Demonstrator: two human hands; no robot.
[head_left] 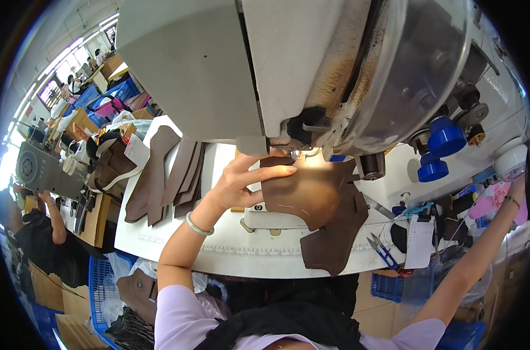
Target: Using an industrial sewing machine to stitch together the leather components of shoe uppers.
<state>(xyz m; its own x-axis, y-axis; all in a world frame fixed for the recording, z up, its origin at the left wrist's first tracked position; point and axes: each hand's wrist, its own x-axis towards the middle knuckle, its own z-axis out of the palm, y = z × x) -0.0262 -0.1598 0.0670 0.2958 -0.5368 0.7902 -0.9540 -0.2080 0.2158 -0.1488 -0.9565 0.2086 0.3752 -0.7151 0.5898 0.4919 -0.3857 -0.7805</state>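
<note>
A brown leather piece (303, 201) with short light stitch lines lies under the needle area of a sewing machine (195, 70), lit by its lamp. My left hand (241, 182) holds its left edge. The index finger reaches over the top, while the thumb tip is hidden at the edge. A larger dark brown leather piece (333, 248) runs from beneath it toward the table's front edge. At the far right, my right hand (517, 185) is at the machine's white handwheel (511, 158); its fingers are hidden at the picture's rim.
Brown leather pieces (154, 175) lie fanned on the white table (224, 256) at left, beside a brown shoe (114, 164). Blue-handled thread snips (384, 252) and a white paper (419, 242) lie at right. A blue basket (99, 291) stands below left. Another person (46, 233) works at far left.
</note>
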